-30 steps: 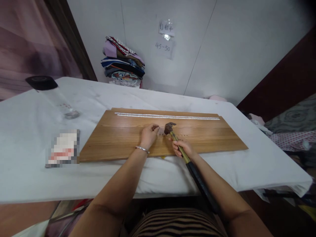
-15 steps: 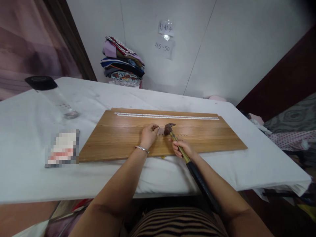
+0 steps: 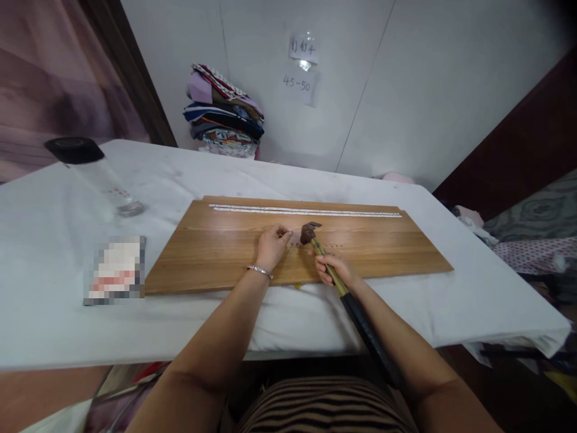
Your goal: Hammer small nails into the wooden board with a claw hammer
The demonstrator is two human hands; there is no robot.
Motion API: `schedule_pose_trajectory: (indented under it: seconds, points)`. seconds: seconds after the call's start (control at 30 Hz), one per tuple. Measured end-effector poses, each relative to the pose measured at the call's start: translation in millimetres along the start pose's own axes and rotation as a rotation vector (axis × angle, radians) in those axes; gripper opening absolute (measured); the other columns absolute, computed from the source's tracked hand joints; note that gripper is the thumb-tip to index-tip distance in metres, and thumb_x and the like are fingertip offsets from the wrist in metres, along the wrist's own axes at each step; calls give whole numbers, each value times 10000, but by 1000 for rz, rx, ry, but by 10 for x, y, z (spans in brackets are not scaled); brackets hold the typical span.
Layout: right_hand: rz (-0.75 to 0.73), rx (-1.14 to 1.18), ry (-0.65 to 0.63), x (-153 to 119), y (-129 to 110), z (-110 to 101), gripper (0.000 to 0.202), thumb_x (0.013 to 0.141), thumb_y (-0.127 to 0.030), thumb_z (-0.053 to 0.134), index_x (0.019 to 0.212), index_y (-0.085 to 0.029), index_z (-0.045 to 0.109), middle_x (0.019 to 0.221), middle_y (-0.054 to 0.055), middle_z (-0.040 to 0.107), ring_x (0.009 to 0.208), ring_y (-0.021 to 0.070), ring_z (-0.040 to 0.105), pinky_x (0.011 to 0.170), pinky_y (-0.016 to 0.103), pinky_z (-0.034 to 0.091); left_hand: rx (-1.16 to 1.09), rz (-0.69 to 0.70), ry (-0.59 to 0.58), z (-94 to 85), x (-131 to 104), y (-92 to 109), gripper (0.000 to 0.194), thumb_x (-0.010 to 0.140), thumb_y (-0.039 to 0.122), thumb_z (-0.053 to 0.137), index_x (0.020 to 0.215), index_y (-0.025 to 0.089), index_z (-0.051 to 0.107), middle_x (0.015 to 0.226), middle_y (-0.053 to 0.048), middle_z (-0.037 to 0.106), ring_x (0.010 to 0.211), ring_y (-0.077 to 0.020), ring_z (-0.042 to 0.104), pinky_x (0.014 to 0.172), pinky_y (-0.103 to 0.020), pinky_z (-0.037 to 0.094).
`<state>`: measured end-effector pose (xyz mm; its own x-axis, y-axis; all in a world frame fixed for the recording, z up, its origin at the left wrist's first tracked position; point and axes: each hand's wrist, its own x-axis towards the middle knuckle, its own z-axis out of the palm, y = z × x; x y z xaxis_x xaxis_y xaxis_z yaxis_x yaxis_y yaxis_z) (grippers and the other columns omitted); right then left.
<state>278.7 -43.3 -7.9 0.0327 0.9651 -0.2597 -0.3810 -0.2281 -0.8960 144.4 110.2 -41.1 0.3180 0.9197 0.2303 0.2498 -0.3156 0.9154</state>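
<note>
A claw hammer (image 3: pixel 356 316) with a rusty head, a yellowish neck and a black grip is held in my right hand (image 3: pixel 333 269), its fingers wrapped round the neck just below the head. The head hovers at or just over the wooden board (image 3: pixel 198 258); contact cannot be made out. Left of it, my left hand (image 3: pixel 271 246), with a bracelet (image 3: pixel 259 272) at the wrist, pinches thumb and fingers together low over the board. What sits in the pinch is too small to name. A row of small dark dots (image 3: pixel 334 245) runs along the board beside the hammer head.
Two white measuring strips (image 3: pixel 306 212) lie along the board's far side. On the white-covered table (image 3: pixel 175 337) stand a clear bottle with black lid (image 3: pixel 103 177) and a pixelated flat item (image 3: pixel 116 270). Folded cloths (image 3: pixel 225 114) are stacked by the wall.
The view has shifted very slightly. Both hands and the hammer keep nearly the same places over the board.
</note>
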Motion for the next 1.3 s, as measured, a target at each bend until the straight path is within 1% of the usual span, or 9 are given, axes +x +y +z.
schedule_pose_trajectory:
  seconds: [0.2, 0.37, 0.53, 0.83, 0.93, 1.07, 1.3]
  points:
    - [-1, 13, -29, 52, -1, 27, 304, 720, -311, 640, 977, -180, 543, 527, -104, 473, 289, 60, 362, 268, 195, 263, 18, -5, 24, -14, 0, 8, 145, 744, 305, 641, 658, 203, 582, 663, 5, 618, 656, -148, 563, 657, -265, 418]
    - [-1, -5, -18, 60, 18, 61, 281, 734, -299, 627, 972, -175, 545, 519, -99, 477, 291, 68, 362, 271, 202, 271, 39, -27, 52, -38, -4, 65, 147, 752, 302, 644, 662, 206, 579, 672, 0, 621, 670, -155, 569, 668, -270, 423]
    - [-11, 2, -21, 34, -22, 50, 311, 715, -300, 637, 981, -167, 547, 526, -101, 480, 288, 67, 367, 267, 202, 265, 36, -30, 51, -42, -4, 79, 143, 755, 299, 642, 665, 205, 583, 683, 0, 633, 681, -157, 582, 678, -275, 436]
    - [1, 3, -6, 17, 2, 20, 345, 682, -331, 672, 961, -171, 546, 509, -105, 482, 280, 61, 366, 265, 194, 267, -16, -32, 25, -8, 16, 18, 130, 744, 305, 628, 678, 196, 603, 698, -11, 650, 686, -160, 591, 680, -278, 449]
    - [-13, 11, -14, 6, -5, 14, 343, 690, -328, 664, 970, -170, 545, 516, -107, 482, 281, 59, 372, 267, 193, 266, -17, -34, 28, -9, 13, 21, 133, 738, 310, 629, 681, 190, 613, 700, -12, 661, 692, -157, 597, 696, -275, 454]
    - [11, 13, -22, 11, 1, -5, 326, 708, -314, 641, 982, -171, 538, 515, -109, 476, 283, 59, 365, 267, 194, 261, -27, -31, 27, -8, 15, 19, 139, 737, 316, 627, 681, 189, 621, 703, -15, 673, 686, -157, 602, 686, -273, 451]
    - [4, 17, -13, -3, -14, -4, 332, 700, -316, 648, 975, -170, 535, 521, -109, 481, 291, 62, 371, 270, 196, 258, -37, -19, 15, -5, 20, 4, 137, 739, 313, 635, 683, 188, 650, 709, -20, 684, 683, -158, 607, 682, -272, 455]
